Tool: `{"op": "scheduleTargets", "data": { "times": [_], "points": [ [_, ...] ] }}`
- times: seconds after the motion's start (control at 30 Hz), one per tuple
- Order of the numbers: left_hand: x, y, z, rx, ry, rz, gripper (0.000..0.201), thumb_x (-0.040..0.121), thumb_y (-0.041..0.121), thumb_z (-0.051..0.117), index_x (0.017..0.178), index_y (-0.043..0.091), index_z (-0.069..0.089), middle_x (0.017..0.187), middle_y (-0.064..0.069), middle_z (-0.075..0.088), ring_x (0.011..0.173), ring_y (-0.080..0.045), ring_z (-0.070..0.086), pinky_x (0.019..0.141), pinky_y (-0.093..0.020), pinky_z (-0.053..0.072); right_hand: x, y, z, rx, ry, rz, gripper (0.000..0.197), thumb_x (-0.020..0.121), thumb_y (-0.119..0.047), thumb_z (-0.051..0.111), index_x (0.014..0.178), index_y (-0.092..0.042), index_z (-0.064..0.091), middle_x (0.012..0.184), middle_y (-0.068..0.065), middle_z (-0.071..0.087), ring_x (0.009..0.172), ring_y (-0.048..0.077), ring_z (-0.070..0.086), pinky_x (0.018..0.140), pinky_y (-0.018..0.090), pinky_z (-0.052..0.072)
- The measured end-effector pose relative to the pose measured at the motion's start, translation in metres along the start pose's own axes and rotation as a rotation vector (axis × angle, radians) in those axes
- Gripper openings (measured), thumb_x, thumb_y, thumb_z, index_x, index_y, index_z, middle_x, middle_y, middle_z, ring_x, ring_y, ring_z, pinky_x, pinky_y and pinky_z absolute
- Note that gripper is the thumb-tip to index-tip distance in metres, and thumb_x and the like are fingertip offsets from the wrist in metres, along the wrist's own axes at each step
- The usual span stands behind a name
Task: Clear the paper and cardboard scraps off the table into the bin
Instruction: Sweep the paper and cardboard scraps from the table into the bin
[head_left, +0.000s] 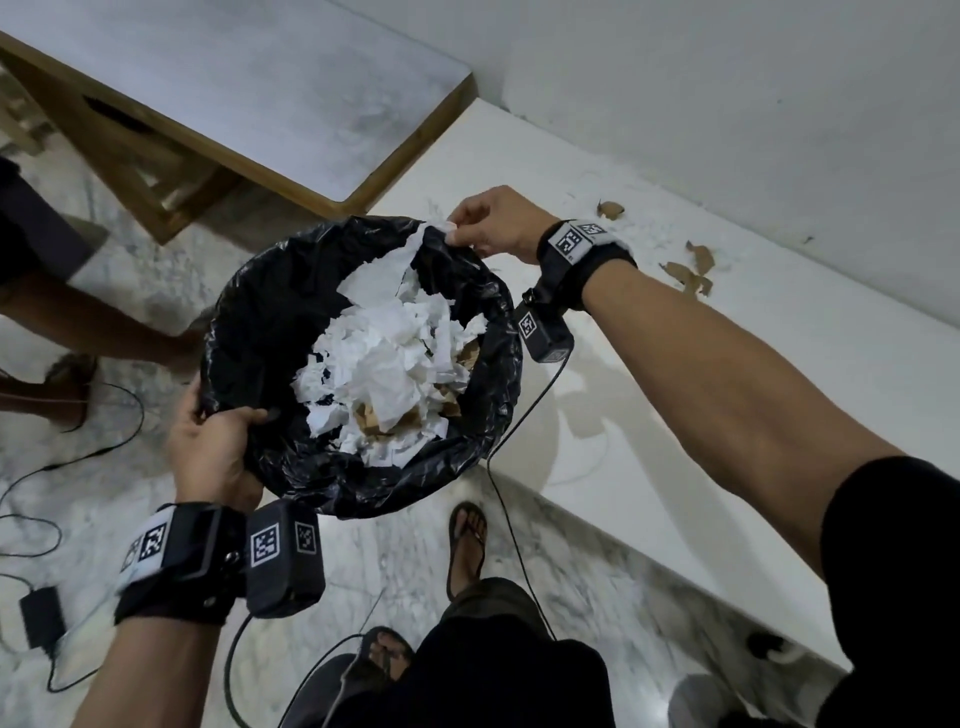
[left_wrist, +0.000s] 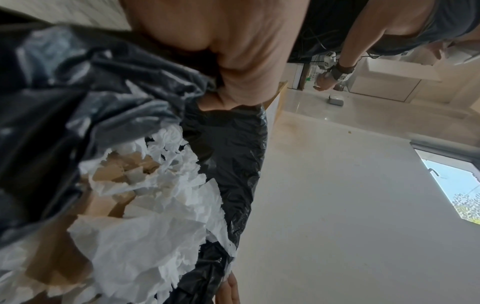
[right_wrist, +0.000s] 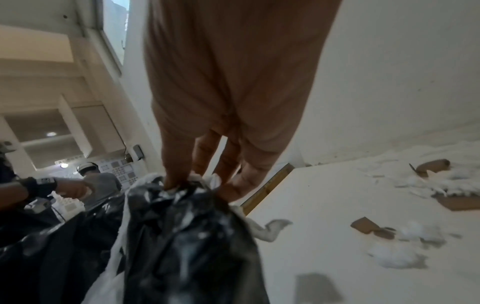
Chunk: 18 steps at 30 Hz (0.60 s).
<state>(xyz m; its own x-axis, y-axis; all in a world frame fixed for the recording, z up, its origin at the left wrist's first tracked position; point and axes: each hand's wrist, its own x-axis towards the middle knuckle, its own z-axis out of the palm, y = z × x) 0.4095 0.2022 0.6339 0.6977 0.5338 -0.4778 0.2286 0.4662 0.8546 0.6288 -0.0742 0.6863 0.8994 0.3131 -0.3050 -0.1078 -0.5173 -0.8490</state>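
A bin (head_left: 270, 312) lined with a black bag is held up beside the white table (head_left: 675, 395). It is heaped with torn white paper (head_left: 384, 364) and brown cardboard bits (head_left: 374, 421). My left hand (head_left: 228, 423) grips the bin's near rim, thumb inside over the liner (left_wrist: 228, 156). At the far rim, by the table corner, my right hand (head_left: 456, 233) pinches the liner (right_wrist: 182, 236) together with a white paper scrap. Cardboard scraps (head_left: 691, 267) and fine white paper shreds (right_wrist: 397, 257) lie on the table behind my right wrist.
A wooden table with a grey top (head_left: 260, 93) stands beyond the bin. Another person's leg (head_left: 78, 322) is at the left. Cables (head_left: 104, 447) and a black adapter (head_left: 41, 618) lie on the marble floor, with my sandalled foot (head_left: 467, 545) below the bin.
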Motion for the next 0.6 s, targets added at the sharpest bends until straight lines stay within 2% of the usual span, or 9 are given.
{"op": "scheduleTargets", "data": {
  "times": [0.1, 0.2, 0.23, 0.3, 0.37, 0.43, 0.5, 0.53, 0.6],
  "points": [
    [-0.005, 0.002, -0.004, 0.011, -0.017, 0.016, 0.077, 0.076, -0.026, 0.047, 0.140, 0.016, 0.058, 0.114, -0.010, 0.068, 0.089, -0.023, 0.067, 0.058, -0.026, 0.062, -0.010, -0.002, -0.001, -0.126, 0.099, -0.026, 0.012, 0.077, -0.007, 0.072, 0.074, -0.016, 0.066, 0.068, 0.001, 0.063, 0.067, 0.017, 0.060, 0.076, 0.035, 0.056],
    [-0.013, 0.005, -0.004, 0.019, -0.045, 0.026, 0.074, 0.077, -0.028, 0.045, 0.134, 0.017, 0.061, 0.084, 0.006, 0.073, 0.065, -0.008, 0.069, 0.054, -0.023, 0.060, -0.028, -0.012, -0.001, -0.284, 0.232, -0.116, 0.007, 0.074, -0.014, 0.071, 0.076, -0.019, 0.067, 0.067, -0.008, 0.063, 0.067, 0.011, 0.058, 0.076, 0.033, 0.053],
    [-0.014, 0.006, -0.003, 0.020, -0.053, 0.029, 0.075, 0.078, -0.028, 0.043, 0.137, 0.016, 0.059, 0.081, 0.007, 0.071, 0.061, -0.005, 0.068, 0.054, -0.023, 0.059, -0.035, -0.018, -0.002, -0.303, 0.280, -0.153, 0.006, 0.073, -0.016, 0.071, 0.076, -0.020, 0.067, 0.067, -0.008, 0.062, 0.067, 0.010, 0.057, 0.075, 0.032, 0.051],
    [-0.014, 0.009, -0.002, 0.021, -0.070, 0.031, 0.076, 0.079, -0.027, 0.043, 0.142, 0.014, 0.056, 0.089, 0.004, 0.067, 0.064, -0.006, 0.066, 0.053, -0.022, 0.059, -0.049, -0.030, -0.004, -0.267, 0.361, -0.211, 0.006, 0.072, -0.020, 0.071, 0.072, -0.022, 0.065, 0.068, -0.006, 0.062, 0.067, 0.011, 0.057, 0.072, 0.033, 0.051],
    [-0.013, 0.010, -0.001, 0.023, -0.092, 0.030, 0.076, 0.079, -0.027, 0.044, 0.140, 0.017, 0.058, 0.092, 0.002, 0.066, 0.072, -0.011, 0.064, 0.055, -0.023, 0.060, -0.062, -0.043, -0.008, -0.169, 0.411, -0.249, 0.010, 0.071, -0.017, 0.071, 0.069, -0.022, 0.063, 0.066, -0.005, 0.061, 0.062, 0.012, 0.057, 0.068, 0.035, 0.053],
    [-0.015, 0.010, 0.000, 0.033, -0.126, 0.029, 0.070, 0.078, -0.027, 0.045, 0.122, 0.023, 0.067, 0.092, 0.001, 0.066, 0.078, -0.016, 0.064, 0.057, -0.024, 0.060, -0.076, -0.056, -0.013, -0.090, 0.431, -0.283, 0.009, 0.073, -0.010, 0.071, 0.070, -0.016, 0.064, 0.066, -0.001, 0.060, 0.059, 0.015, 0.057, 0.064, 0.034, 0.055],
    [-0.019, 0.010, 0.004, 0.051, -0.151, 0.040, 0.062, 0.077, -0.027, 0.045, 0.099, 0.027, 0.066, 0.090, 0.002, 0.066, 0.076, -0.015, 0.063, 0.055, -0.022, 0.059, -0.093, -0.070, -0.017, -0.046, 0.432, -0.328, 0.007, 0.074, -0.009, 0.070, 0.072, -0.012, 0.064, 0.068, 0.004, 0.060, 0.060, 0.016, 0.058, 0.063, 0.032, 0.055],
    [-0.020, 0.009, 0.006, 0.063, -0.153, 0.049, 0.062, 0.077, -0.027, 0.045, 0.098, 0.027, 0.065, 0.090, 0.002, 0.066, 0.076, -0.014, 0.062, 0.054, -0.021, 0.058, -0.101, -0.077, -0.017, -0.035, 0.421, -0.355, 0.006, 0.075, -0.010, 0.070, 0.073, -0.011, 0.064, 0.069, 0.005, 0.061, 0.060, 0.017, 0.058, 0.062, 0.031, 0.056],
    [-0.018, 0.005, 0.010, 0.079, -0.143, 0.058, 0.064, 0.077, -0.026, 0.046, 0.116, 0.021, 0.066, 0.098, -0.003, 0.068, 0.083, -0.019, 0.064, 0.057, -0.024, 0.058, -0.117, -0.089, -0.015, -0.029, 0.379, -0.405, 0.006, 0.077, -0.012, 0.070, 0.075, -0.009, 0.064, 0.070, 0.007, 0.063, 0.060, 0.017, 0.059, 0.060, 0.027, 0.056]
  ]
}}
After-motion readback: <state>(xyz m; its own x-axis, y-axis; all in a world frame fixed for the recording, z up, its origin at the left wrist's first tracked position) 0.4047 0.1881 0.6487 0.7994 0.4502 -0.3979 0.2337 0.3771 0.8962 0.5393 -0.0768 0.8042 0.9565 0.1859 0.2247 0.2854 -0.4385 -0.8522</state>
